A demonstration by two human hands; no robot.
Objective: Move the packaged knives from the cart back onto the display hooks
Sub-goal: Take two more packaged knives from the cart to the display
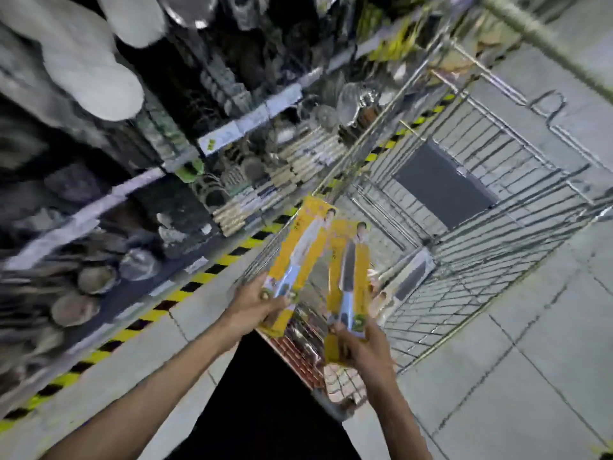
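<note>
I hold two packaged knives, each on a long yellow card. My left hand (253, 305) grips the lower end of the left knife pack (300, 257), which slants up to the right. My right hand (363, 351) grips the bottom of the right knife pack (348, 280), which stands nearly upright beside the first. Both packs hover over the near corner of the wire shopping cart (481, 247). Another pack with a dark blade (406, 277) lies inside the cart by its near wall. The picture is blurred by motion, and I cannot make out the display hooks.
Store shelving (232, 127) runs along the left with pans, strainers and metal utensils. Pale cutting boards (89, 68) hang at the top left. A yellow-black floor stripe (185, 287) borders the shelf base. Grey tiled floor (530, 376) lies to the right of the cart.
</note>
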